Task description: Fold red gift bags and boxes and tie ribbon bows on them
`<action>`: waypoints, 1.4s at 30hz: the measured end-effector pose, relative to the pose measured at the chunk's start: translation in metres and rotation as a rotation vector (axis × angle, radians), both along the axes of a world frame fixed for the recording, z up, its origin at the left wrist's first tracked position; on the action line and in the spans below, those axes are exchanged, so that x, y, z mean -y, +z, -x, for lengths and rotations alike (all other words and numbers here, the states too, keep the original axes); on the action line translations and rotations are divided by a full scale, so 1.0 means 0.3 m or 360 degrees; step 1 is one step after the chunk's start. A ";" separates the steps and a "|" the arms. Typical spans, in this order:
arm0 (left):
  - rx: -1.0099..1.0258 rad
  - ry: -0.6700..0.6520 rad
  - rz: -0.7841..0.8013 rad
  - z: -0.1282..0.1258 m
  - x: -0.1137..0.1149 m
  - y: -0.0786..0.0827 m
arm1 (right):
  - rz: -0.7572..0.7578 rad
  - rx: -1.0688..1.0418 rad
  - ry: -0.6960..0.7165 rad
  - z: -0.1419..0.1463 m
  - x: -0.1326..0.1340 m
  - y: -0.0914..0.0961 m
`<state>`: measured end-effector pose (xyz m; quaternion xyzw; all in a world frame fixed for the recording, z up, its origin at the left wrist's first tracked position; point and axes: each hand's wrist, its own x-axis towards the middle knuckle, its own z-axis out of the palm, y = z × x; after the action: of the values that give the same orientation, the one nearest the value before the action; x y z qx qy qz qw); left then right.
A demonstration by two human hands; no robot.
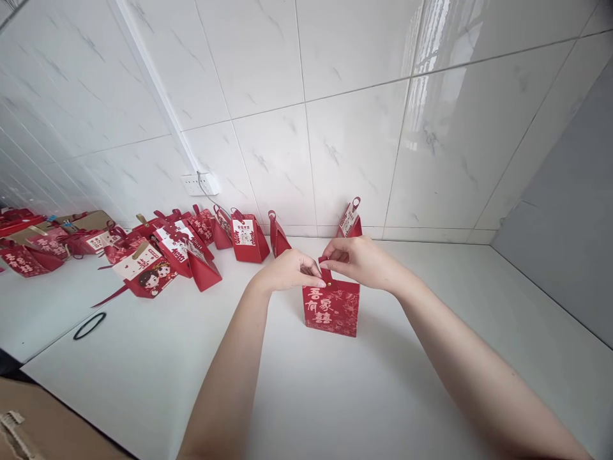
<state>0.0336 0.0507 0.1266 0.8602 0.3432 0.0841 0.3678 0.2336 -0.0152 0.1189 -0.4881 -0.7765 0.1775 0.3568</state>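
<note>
A red gift box with pale Chinese characters and a floral print stands upright on the white table in front of me. Its dark red ribbon handle rises from the top edge, with a small gold stud at its base. My left hand is closed in a pinch at the left of the ribbon, thumb resting by the stud. From the other side, my right hand pinches the ribbon's upper part between thumb and fingers. The fingers partly hide the ribbon.
Behind my hands, another red box stands near the tiled wall. Several similar boxes crowd the table's left side. A black ring lies at the left, near a cardboard box. A power strip is on the wall.
</note>
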 end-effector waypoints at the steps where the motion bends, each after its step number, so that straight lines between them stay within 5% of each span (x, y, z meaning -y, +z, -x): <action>1: 0.0001 -0.0004 -0.0011 -0.004 0.002 -0.001 | 0.0002 -0.0012 0.0000 -0.001 0.001 0.001; 11: 0.0121 -0.0022 -0.0281 -0.045 0.030 -0.003 | -0.0010 -0.0141 -0.0005 -0.019 0.011 0.021; 19: 0.0259 0.0216 -0.0305 -0.057 0.022 -0.024 | -0.0057 -0.0244 -0.0001 -0.014 0.008 0.017; 26: 0.0098 0.0118 -0.0367 -0.062 0.043 -0.017 | -0.0187 -0.0037 -0.0019 -0.032 -0.006 0.009; 34: 0.0138 0.0151 -0.0233 -0.094 0.039 -0.051 | -0.0289 0.0081 -0.0040 -0.049 -0.019 -0.005; 42: 0.0544 0.0024 0.0018 -0.063 0.035 -0.013 | -0.0095 -0.0206 0.0051 -0.057 0.021 0.041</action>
<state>0.0525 0.0404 0.1227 0.8286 0.2825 0.2299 0.4251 0.2507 -0.0215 0.1313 -0.4522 -0.7645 0.1912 0.4177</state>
